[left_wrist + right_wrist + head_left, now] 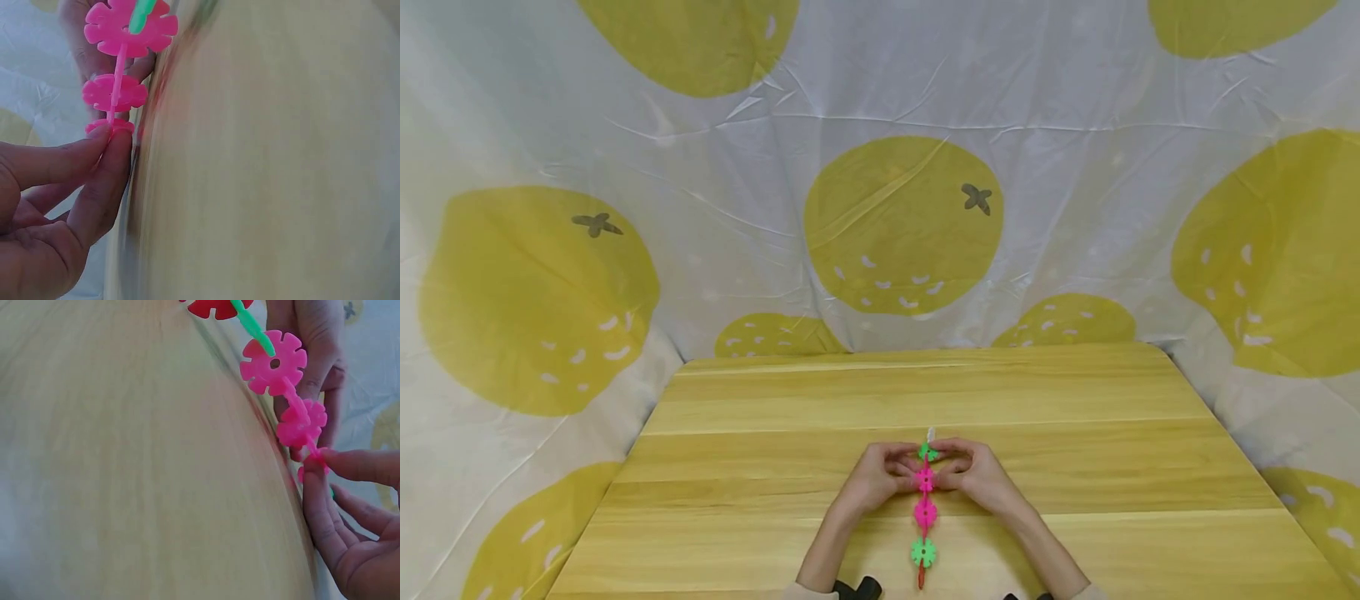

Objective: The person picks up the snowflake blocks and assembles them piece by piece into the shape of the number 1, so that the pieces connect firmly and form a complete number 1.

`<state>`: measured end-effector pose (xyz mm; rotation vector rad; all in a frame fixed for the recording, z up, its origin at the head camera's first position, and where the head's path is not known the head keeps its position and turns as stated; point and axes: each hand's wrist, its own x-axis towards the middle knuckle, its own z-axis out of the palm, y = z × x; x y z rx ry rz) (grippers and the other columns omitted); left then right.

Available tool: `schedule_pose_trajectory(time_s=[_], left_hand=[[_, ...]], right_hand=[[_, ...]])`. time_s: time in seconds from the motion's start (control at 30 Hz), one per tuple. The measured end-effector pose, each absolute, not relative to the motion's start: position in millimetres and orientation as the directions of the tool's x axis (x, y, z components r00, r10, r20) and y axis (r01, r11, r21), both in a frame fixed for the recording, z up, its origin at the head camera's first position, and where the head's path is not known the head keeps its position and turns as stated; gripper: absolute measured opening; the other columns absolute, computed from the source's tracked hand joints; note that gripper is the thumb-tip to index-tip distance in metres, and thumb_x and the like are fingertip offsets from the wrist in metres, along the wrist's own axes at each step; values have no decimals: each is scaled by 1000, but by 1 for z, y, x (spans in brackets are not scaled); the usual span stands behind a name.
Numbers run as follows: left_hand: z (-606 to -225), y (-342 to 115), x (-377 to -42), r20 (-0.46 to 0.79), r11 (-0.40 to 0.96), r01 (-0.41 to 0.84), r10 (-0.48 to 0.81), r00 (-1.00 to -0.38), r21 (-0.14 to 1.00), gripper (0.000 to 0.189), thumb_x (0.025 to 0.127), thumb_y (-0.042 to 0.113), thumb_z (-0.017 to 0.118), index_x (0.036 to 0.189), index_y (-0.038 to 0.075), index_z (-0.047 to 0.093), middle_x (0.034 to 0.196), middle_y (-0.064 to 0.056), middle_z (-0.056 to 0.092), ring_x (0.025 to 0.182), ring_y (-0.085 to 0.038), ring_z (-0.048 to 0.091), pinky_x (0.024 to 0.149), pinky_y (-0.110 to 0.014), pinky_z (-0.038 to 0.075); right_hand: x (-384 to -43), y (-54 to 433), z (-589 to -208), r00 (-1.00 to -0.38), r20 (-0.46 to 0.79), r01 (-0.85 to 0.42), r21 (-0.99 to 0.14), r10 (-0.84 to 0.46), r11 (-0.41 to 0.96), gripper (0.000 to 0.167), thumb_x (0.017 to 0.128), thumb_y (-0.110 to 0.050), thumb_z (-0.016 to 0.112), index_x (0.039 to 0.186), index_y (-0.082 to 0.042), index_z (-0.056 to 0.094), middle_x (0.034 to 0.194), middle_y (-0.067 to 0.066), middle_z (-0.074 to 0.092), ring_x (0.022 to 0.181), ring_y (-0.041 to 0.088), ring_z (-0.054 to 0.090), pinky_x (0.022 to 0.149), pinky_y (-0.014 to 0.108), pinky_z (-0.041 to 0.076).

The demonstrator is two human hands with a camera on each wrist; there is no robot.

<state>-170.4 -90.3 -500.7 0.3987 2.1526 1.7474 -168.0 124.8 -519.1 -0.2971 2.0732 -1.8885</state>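
Note:
A chain of interlocking snowflake discs runs lengthwise between the two hands in the head view. It has a white disc (931,434) at the far end, then a green disc (928,452), pink discs (926,513), another green disc (923,552) and a red one (921,575) nearest the body. From the left, my left hand (876,477) pinches the chain by a pink disc (125,127) between thumb and fingertips. Opposite it, my right hand (981,477) pinches the chain with thumb and index finger, near a pink disc (304,424). Fingers partly hide the gripped joints.
The chain is over a wooden table (737,500). A white curtain (1075,208) with yellow fruit prints hangs behind and at both sides. Black objects (859,588) show near the forearms at the bottom edge.

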Motion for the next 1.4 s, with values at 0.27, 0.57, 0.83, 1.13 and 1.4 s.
schedule_pose_trajectory(time_s=[0.27, 0.57, 0.83, 1.13, 1.4], left_hand=[[-503, -89, -171, -81, 273, 35, 404, -911, 961, 44, 87, -14, 72, 130, -15, 62, 100, -26, 73, 87, -24, 71, 72, -22, 59], [-500, -90, -168, -105, 315, 28, 397, -912, 949, 43, 84, -14, 73, 126, -14, 64, 88, -22, 71, 76, -21, 67, 65, -29, 60], [-498, -90, -165, -141, 302, -7, 425, -894, 953, 47, 86, -14, 66, 133, -15, 58, 86, -22, 70, 72, -21, 69, 63, -38, 62], [-496, -90, -163, -167, 315, -30, 417, -893, 949, 41, 93, -4, 70, 132, -13, 60, 85, -24, 69, 66, -16, 66, 61, -36, 62], [-495, -92, -163, -169, 305, -35, 426, -889, 952, 41, 96, 4, 71, 132, -13, 60, 87, -26, 70, 63, -13, 64, 60, -34, 62]], right_hand=[[-169, 125, -524, -927, -69, 30, -993, -368, 111, 53, 89, 2, 74, 139, 6, 58, 122, 29, 64, 90, 17, 73, 76, 23, 59], [-169, 123, -525, -933, -66, 17, -990, -353, 140, 52, 88, 1, 75, 137, 5, 59, 119, 26, 65, 86, 15, 72, 74, 22, 58], [-169, 121, -524, -943, -80, 47, -993, -322, 110, 61, 89, 3, 74, 146, 2, 51, 122, 27, 61, 88, 19, 70, 77, 28, 62], [-169, 120, -524, -945, -71, 39, -993, -320, 107, 57, 91, 3, 72, 145, 3, 51, 123, 29, 62, 87, 18, 70, 76, 29, 63], [-169, 119, -524, -945, -74, 41, -993, -319, 110, 52, 91, 2, 73, 139, 6, 55, 121, 29, 64, 85, 17, 70, 75, 30, 63]])
